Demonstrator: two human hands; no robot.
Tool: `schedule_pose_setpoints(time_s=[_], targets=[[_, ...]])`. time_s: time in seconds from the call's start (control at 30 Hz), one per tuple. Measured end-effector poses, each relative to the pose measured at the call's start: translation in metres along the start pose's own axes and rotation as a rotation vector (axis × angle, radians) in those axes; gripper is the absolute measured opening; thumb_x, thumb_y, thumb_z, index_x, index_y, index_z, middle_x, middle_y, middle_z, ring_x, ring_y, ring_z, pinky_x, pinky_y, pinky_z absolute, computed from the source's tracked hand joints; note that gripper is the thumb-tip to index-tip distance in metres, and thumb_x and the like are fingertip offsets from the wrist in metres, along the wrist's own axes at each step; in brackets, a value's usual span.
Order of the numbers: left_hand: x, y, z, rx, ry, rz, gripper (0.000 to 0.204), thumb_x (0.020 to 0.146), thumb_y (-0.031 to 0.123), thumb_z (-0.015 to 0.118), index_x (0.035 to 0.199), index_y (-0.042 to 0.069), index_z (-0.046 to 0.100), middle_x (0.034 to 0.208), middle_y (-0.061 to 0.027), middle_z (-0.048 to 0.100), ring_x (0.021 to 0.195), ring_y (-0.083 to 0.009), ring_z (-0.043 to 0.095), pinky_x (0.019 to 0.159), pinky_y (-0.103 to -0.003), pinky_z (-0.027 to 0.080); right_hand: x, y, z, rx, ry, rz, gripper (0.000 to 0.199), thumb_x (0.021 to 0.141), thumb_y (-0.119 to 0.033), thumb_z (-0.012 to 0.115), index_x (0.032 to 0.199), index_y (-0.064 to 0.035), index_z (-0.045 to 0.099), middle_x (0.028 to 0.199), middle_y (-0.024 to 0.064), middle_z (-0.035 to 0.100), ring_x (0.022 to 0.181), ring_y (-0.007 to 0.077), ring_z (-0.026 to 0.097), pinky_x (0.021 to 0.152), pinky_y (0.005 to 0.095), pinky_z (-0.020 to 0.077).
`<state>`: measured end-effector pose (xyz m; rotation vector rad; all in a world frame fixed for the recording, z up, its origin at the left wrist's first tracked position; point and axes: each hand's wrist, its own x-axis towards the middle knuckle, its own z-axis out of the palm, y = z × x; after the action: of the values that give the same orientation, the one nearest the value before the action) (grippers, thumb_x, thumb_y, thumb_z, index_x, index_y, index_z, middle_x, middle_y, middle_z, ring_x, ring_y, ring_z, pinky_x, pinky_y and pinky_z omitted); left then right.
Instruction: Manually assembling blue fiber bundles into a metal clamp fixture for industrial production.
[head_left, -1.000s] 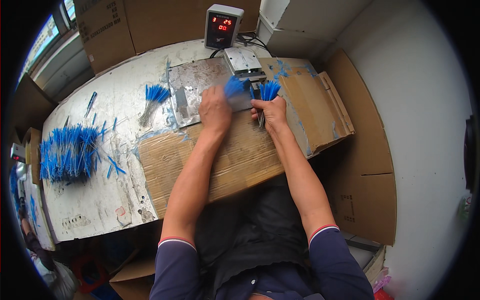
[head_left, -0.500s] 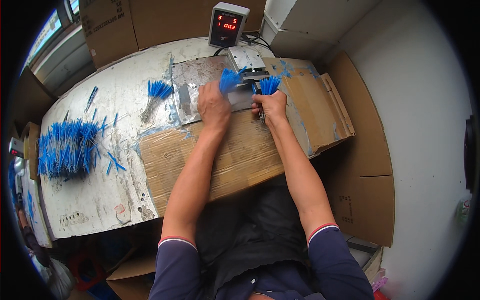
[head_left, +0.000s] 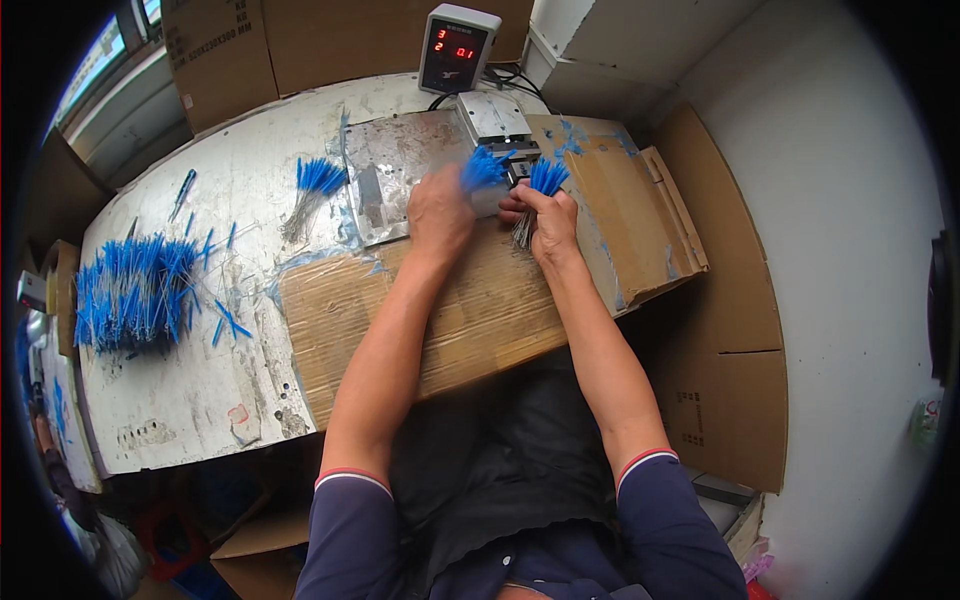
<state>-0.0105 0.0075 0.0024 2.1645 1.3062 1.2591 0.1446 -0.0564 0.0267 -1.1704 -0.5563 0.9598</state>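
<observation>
Over the flat grey metal plate (head_left: 390, 150), the bare left hand (head_left: 440, 212) is blurred, as is its bunch of blue-ended sticks (head_left: 484, 168) (their lower parts are covered). Right of the plate, thin grey stems (head_left: 521, 234) are partly hidden by the bare right hand (head_left: 551, 220). Beyond the plate, a brown cardboard panel (head_left: 345, 45) is cut off above.

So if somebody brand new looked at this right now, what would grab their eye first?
Probably the big heap of blue-tipped wires on the left of the worktable. Next might be the blue-tipped bunch in the left hand and another bunch in the right hand. Behind the small machine, a display box glows with red digits.
</observation>
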Motion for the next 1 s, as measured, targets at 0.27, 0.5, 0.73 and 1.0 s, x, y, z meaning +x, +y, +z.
schedule_pose_setpoints(time_s=[0.27, 0.5, 0.73, 1.0], targets=[[0.002, 0.000, 0.003, -0.004, -0.023, 0.001, 0.022, 0.081, 0.003, 0.065, 0.102, 0.006, 0.066, 0.089, -0.0162, 0.069, 0.088, -0.0377, 0.063, 0.079, -0.049, 0.049, -0.006, 0.005, -0.009, -0.010, 0.068, -0.051, 0.021, 0.085, -0.005, 0.076, 0.100, 0.0027, 0.064, 0.084, 0.0104, 0.068, 0.068, 0.0202, 0.069, 0.057, 0.0342, 0.0621], [0.001, -0.003, 0.002, 0.023, -0.030, 0.104, 0.019, 0.080, 0.005, 0.066, 0.100, 0.005, 0.067, 0.092, -0.0161, 0.069, 0.090, -0.0371, 0.063, 0.082, -0.047, 0.049, -0.014, 0.003, -0.012, -0.001, 0.052, -0.049, 0.017, 0.087, -0.003, 0.076, 0.098, 0.0016, 0.064, 0.079, 0.0110, 0.068, 0.064, 0.0203, 0.069, 0.058, 0.0315, 0.0612], [0.003, 0.001, -0.002, -0.070, -0.016, -0.012, 0.018, 0.081, 0.004, 0.060, 0.098, 0.007, 0.067, 0.090, -0.0174, 0.067, 0.089, -0.0387, 0.063, 0.079, -0.049, 0.049, -0.016, -0.003, -0.009, 0.010, 0.073, -0.016, 0.017, 0.085, -0.003, 0.077, 0.094, 0.0007, 0.064, 0.076, 0.0102, 0.068, 0.063, 0.0196, 0.069, 0.056, 0.0325, 0.0610], [0.001, 0.000, -0.003, -0.183, -0.106, -0.094, 0.018, 0.091, 0.024, 0.071, 0.105, 0.012, 0.068, 0.086, -0.0167, 0.071, 0.082, -0.0376, 0.070, 0.072, -0.044, 0.052, -0.003, -0.015, -0.002, 0.061, 0.132, -0.040, 0.018, 0.085, -0.004, 0.077, 0.096, -0.0013, 0.064, 0.079, 0.0083, 0.068, 0.063, 0.0194, 0.069, 0.054, 0.0338, 0.0606]])
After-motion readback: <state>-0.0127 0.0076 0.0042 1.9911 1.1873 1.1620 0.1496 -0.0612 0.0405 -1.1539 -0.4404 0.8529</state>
